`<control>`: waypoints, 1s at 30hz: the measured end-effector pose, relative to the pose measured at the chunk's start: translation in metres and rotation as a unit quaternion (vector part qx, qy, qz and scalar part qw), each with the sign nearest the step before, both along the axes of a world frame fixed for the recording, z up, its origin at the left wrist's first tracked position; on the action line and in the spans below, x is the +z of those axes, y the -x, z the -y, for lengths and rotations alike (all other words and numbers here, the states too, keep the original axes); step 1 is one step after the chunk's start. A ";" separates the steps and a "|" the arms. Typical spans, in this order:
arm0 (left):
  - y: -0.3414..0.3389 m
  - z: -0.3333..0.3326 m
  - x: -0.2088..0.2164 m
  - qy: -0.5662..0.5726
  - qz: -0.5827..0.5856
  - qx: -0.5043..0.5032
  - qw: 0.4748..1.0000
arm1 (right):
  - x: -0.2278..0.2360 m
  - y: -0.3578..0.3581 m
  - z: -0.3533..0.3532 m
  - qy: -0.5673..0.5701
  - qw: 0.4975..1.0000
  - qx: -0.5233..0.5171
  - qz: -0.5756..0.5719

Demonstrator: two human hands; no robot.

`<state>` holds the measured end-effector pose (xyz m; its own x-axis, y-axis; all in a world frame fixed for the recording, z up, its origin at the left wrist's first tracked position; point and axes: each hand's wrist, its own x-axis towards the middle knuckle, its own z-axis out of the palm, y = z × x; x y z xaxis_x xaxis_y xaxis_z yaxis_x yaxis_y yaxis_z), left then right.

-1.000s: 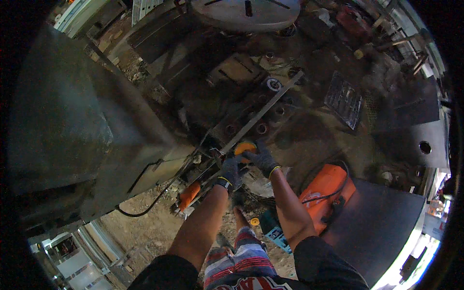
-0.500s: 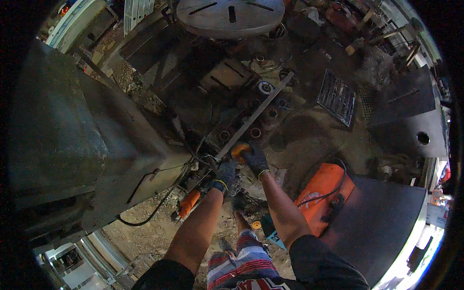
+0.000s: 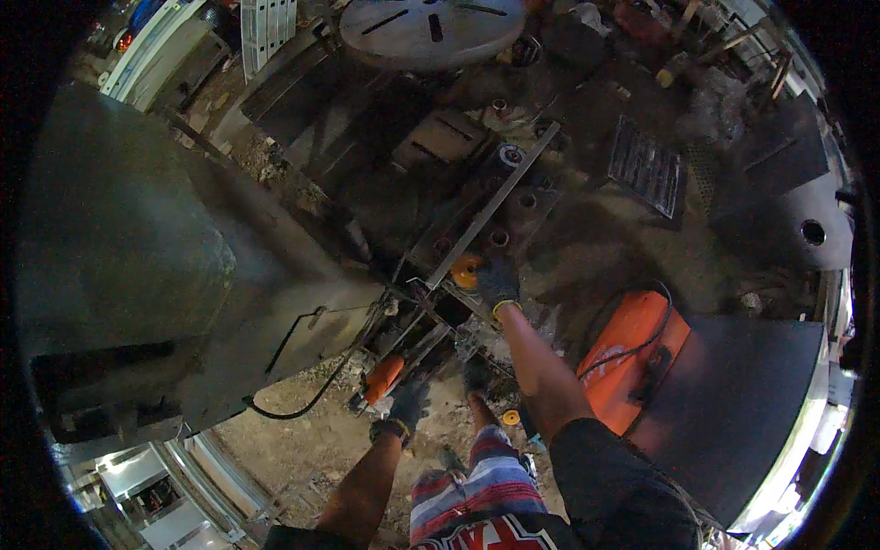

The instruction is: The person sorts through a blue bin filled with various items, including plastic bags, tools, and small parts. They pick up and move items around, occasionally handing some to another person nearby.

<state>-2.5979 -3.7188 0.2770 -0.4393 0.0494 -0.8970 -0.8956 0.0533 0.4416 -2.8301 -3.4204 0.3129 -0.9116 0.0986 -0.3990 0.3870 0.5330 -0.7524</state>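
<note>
My right hand (image 3: 500, 282), in a dark work glove with a yellow cuff edge, is closed on a yellow round disc with a dark centre (image 3: 466, 271). The disc is beside the near end of a long flat metal bar (image 3: 500, 197), which lies slanted across a dark metal work surface. My left hand (image 3: 409, 403), gloved too, is lower and holds nothing that I can see; its fingers look stretched out, though they are dim. Just left of it is an orange-bodied tool (image 3: 383, 379) among metal bars.
A large sheet-metal body (image 3: 137, 247) stands at left, with a black cable (image 3: 291, 414) hanging from it. At right, an orange case (image 3: 632, 357) with a cable lies by a dark panel (image 3: 742, 394). A slotted round plate (image 3: 431, 37) is at the far side. Another yellow disc (image 3: 511, 417) lies near my foot.
My left hand has drawn back from the bar's near end toward me, near the orange tool. My right hand stays at the bar with the yellow disc; the view has shifted slightly.
</note>
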 end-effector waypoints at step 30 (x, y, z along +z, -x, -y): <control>-0.285 0.160 0.077 0.073 -0.054 -0.321 0.943 | -0.026 -0.765 0.029 -0.121 0.951 -0.204 0.201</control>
